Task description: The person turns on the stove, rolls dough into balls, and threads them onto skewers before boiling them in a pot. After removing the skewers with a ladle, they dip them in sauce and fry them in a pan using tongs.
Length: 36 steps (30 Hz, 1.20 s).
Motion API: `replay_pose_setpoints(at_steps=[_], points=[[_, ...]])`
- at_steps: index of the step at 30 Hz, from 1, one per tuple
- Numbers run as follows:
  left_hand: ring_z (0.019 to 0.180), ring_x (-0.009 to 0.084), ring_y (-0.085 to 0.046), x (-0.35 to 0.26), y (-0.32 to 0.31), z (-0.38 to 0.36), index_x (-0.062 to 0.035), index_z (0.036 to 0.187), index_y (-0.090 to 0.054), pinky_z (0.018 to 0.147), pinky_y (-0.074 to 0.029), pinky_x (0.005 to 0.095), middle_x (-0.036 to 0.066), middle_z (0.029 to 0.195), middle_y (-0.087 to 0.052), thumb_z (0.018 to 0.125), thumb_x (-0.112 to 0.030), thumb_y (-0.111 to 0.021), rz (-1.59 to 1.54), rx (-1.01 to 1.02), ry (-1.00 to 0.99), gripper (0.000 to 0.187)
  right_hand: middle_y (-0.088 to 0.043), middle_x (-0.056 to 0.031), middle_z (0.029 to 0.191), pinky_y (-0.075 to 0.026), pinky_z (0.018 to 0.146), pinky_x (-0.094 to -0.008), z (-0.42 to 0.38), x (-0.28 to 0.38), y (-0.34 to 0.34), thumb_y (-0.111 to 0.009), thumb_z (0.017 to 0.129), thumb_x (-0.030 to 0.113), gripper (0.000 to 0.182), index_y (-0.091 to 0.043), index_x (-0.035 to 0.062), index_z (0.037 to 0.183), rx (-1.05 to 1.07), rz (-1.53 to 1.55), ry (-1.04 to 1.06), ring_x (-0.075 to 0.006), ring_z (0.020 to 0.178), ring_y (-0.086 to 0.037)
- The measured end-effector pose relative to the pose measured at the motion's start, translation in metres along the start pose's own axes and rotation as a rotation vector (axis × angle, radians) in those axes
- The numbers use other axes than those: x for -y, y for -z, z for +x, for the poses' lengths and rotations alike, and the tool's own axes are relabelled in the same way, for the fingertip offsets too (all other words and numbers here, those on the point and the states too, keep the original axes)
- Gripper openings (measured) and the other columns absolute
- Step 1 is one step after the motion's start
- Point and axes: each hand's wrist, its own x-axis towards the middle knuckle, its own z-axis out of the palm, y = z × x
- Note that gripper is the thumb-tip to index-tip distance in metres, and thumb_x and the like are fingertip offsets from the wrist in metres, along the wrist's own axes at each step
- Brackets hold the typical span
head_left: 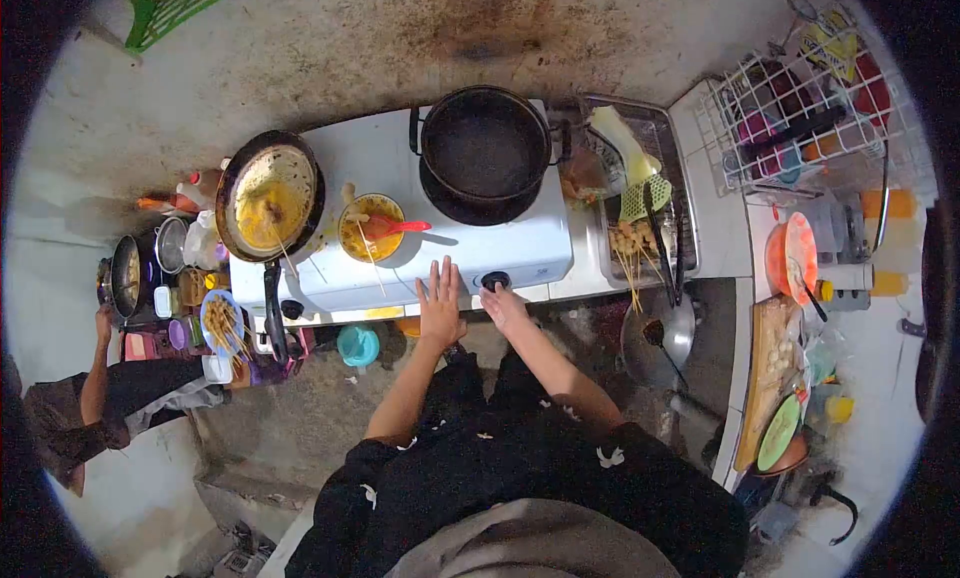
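My right hand (508, 310) is at the front of the white two-burner stove (400, 296), its fingers on the black stove knob (495, 279). My left hand (440, 306) holds nothing; its fingers are stretched out flat against the stove's front edge. A dark two-handled pot (482, 143) stands on the right burner. On the left one sits a frying pan (268, 206) with yellow liquid in it. Between them is a bowl of yellow mixture (375, 246), with a red spoon (400, 226) and a skewer resting in it.
At right, a metal tray (690, 240) holds skewers and a yellow-green slotted spatula (645, 190). A wok (640, 343) lies below it. Left of the stove is a plate of skewers (222, 328). Another person's hand (103, 323) is at far left, near a small pan (126, 276).
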Motion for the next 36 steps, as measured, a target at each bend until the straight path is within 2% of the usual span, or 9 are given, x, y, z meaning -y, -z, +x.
replay_pose_setpoints(at_steps=[3,5,8,9,12,16,21,27,36], points=[[0.132,0.0302,-0.002,-0.001,-0.002,-0.004,-0.0009,0.136,-0.006,0.102,-0.012,0.0532,0.013,0.143,-0.002,0.051,-0.030,-0.070,-0.047,-0.026,-0.011,0.111,-0.058,-0.0145,0.095,-0.048,0.081,-0.0332,0.020,-0.011,0.010,-0.047,0.089,0.020,0.027,-0.042,-0.0017,0.105,-0.026,-0.097,0.066,-0.0239,0.089,-0.058],[0.133,0.0296,-0.002,-0.002,-0.004,-0.003,-0.0010,0.136,-0.006,0.103,-0.011,0.0533,0.013,0.143,-0.002,0.050,-0.030,-0.070,-0.026,-0.069,0.009,0.112,-0.057,-0.0183,0.104,-0.045,0.082,-0.0296,0.063,-0.025,0.028,-0.048,0.086,0.019,0.038,-0.041,-0.0040,0.114,-0.091,-0.542,0.216,-0.0207,0.098,-0.056],[0.133,0.0293,-0.001,-0.003,-0.004,-0.004,-0.0018,0.136,-0.006,0.103,-0.011,0.0529,0.012,0.144,-0.001,0.048,-0.031,-0.071,-0.011,-0.062,0.013,0.113,-0.061,-0.0191,0.093,-0.045,0.078,-0.0294,0.024,-0.016,-0.001,-0.051,0.084,0.021,0.046,-0.040,-0.0117,0.113,-0.182,-0.446,0.221,-0.0199,0.088,-0.061],[0.133,0.0293,-0.001,-0.003,-0.002,-0.006,-0.0018,0.136,-0.006,0.103,-0.011,0.0529,0.012,0.144,-0.001,0.048,-0.031,-0.071,-0.008,-0.067,0.008,0.113,-0.064,-0.0174,0.078,-0.046,0.074,-0.0303,0.025,-0.012,-0.005,-0.051,0.084,0.023,0.045,-0.042,-0.0133,0.108,-0.301,-1.012,0.297,-0.0207,0.074,-0.063],[0.132,0.0311,-0.002,-0.002,0.001,-0.008,0.0002,0.136,-0.005,0.102,-0.011,0.0542,0.013,0.143,-0.002,0.045,-0.028,-0.075,-0.043,-0.082,-0.018,0.119,-0.063,-0.0144,0.070,-0.048,0.057,-0.0295,0.010,-0.016,-0.008,-0.051,0.086,0.026,0.038,-0.049,-0.0124,0.090,-0.321,-0.842,0.465,-0.0170,0.064,-0.062],[0.133,0.0304,-0.002,-0.003,-0.003,-0.010,-0.0008,0.136,-0.004,0.102,-0.012,0.0541,0.012,0.144,-0.002,0.046,-0.027,-0.075,-0.022,-0.110,-0.014,0.117,-0.063,-0.0143,0.069,-0.048,0.056,-0.0288,0.005,-0.016,-0.012,-0.049,0.087,0.025,0.037,-0.049,-0.0120,0.089,-0.338,-0.867,0.501,-0.0180,0.064,-0.062],[0.133,0.0291,-0.003,-0.003,-0.020,-0.008,-0.0020,0.136,-0.005,0.102,-0.012,0.0543,0.010,0.144,-0.002,0.052,-0.021,-0.071,-0.051,-0.277,-0.014,0.109,-0.063,-0.0165,0.076,-0.048,0.056,-0.0244,-0.007,-0.008,-0.012,-0.041,0.091,0.025,0.038,-0.049,-0.0125,0.095,-0.080,-0.508,0.341,-0.0201,0.066,-0.062],[0.133,0.0290,-0.005,0.000,-0.012,-0.008,-0.0025,0.136,-0.007,0.101,-0.013,0.0557,0.010,0.144,-0.003,0.054,-0.016,-0.069,-0.096,-0.232,-0.031,0.103,-0.061,-0.0157,0.096,-0.046,0.080,-0.0292,0.020,-0.012,-0.004,-0.023,0.094,0.034,0.050,-0.050,-0.0074,0.101,0.010,-0.311,0.157,-0.0214,0.087,-0.060],[0.132,0.0312,-0.006,0.000,-0.020,-0.004,-0.0016,0.135,-0.009,0.100,-0.014,0.0573,0.011,0.143,-0.003,0.055,-0.024,-0.072,-0.036,-0.248,-0.043,0.105,-0.059,-0.0148,0.102,-0.042,0.087,-0.0318,0.009,-0.001,-0.005,-0.022,0.094,0.030,0.045,-0.046,-0.0069,0.106,0.100,-0.168,0.041,-0.0226,0.098,-0.056]])
